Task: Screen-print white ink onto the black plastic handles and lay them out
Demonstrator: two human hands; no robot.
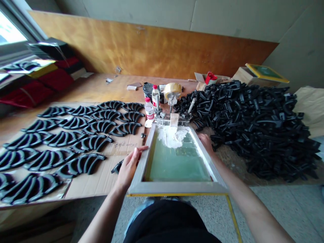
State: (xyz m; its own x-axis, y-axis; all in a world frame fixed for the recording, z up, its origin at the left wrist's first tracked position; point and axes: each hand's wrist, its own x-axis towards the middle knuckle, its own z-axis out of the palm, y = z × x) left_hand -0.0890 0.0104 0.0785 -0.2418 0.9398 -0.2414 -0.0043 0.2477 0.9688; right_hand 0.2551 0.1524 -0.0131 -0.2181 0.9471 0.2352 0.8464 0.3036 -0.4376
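A screen-printing frame (181,187) with a grey rim and green mesh (177,167) is in front of me, white paste (168,136) smeared over its far end. My left hand (128,168) is at its left side, index finger stretched out against the rim; the lower fingers are hidden. A black curved piece (116,167) shows just behind that hand, and I cannot tell whether they touch. Along the right rim my right hand (206,141) is partly covered by the frame, so its fingers are hidden. A metal clamp (162,118) stands at the frame's far end.
Black curved handles (87,165) lie in fanned rows on cardboard (88,187) at left. A tall heap of black parts (258,131) fills the right side. Behind the clamp stand red-capped bottles (149,109), a tape roll (172,88) and a dark tub (147,89).
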